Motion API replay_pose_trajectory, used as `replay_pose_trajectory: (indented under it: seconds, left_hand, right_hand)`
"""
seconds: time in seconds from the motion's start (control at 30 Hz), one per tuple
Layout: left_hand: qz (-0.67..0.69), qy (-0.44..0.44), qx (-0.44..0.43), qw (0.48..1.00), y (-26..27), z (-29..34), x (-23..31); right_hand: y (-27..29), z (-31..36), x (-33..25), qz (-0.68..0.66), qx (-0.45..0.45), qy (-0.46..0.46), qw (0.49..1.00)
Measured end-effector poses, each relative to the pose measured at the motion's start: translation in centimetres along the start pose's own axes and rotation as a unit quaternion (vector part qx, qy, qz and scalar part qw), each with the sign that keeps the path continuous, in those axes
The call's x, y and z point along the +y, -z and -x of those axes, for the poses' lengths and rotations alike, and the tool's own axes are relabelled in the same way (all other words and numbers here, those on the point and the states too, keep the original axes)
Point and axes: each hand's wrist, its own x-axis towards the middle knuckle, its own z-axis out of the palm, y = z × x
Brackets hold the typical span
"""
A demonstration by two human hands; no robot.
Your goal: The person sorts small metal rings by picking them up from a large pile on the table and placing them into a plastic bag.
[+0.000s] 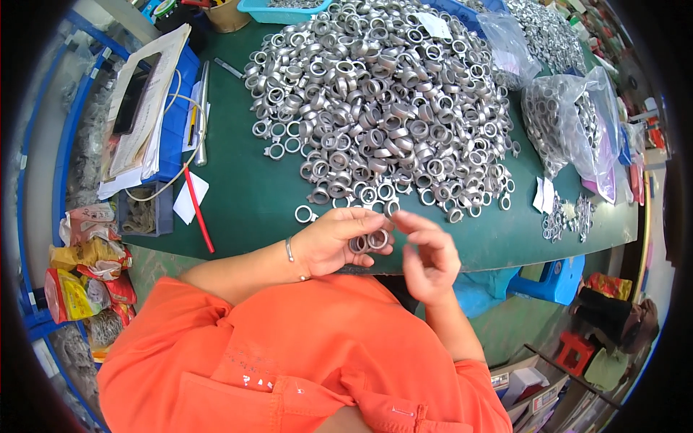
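Note:
Several small grey metal rings (369, 242) rest in my left hand (326, 242), whose fingers curl round them below the thumb. Just right of it, my right hand (434, 261) has its thumb and fingers apart, with nothing visible between them. Its fingertips are close to the left hand's fingertips; whether they touch is unclear. Beyond both hands, a large heap of similar metal rings (390, 123), some with small side lugs, covers much of the green table (231, 144). One loose ring (304, 213) lies at the heap's near edge.
At left, papers and a phone (137, 94) lean on a blue bin (180, 101); a red pen (199, 209) lies near the table edge. Clear bags of metal parts (559, 119) stand at right, with small metal pieces (567, 216) nearby. A blue stool (548, 280) is below.

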Motion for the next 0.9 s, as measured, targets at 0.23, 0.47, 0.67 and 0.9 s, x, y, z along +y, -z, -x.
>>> replay_pose_trajectory:
  seconds: [0.23,0.47,0.67,0.9]
  left_hand:
    - [-0.024,-0.042,0.041,0.998,0.5,0.1,-0.2]
    - [-0.162,-0.082,0.080,0.980,-0.5,0.5,0.2]
    - [-0.372,-0.306,0.061,0.874,0.2,0.0,-0.4]
    - [-0.445,-0.362,0.055,0.817,-0.1,0.5,-0.4]
  right_hand:
    - [1.0,-1.7,3.5,0.424,-0.079,0.034,0.901]
    - [0.3,-0.7,1.7,0.199,-0.060,-0.010,0.978]
    - [0.0,-0.4,1.4,0.238,-0.064,0.068,0.967]
    - [0.1,0.0,1.3,-0.171,0.002,-0.267,0.949]
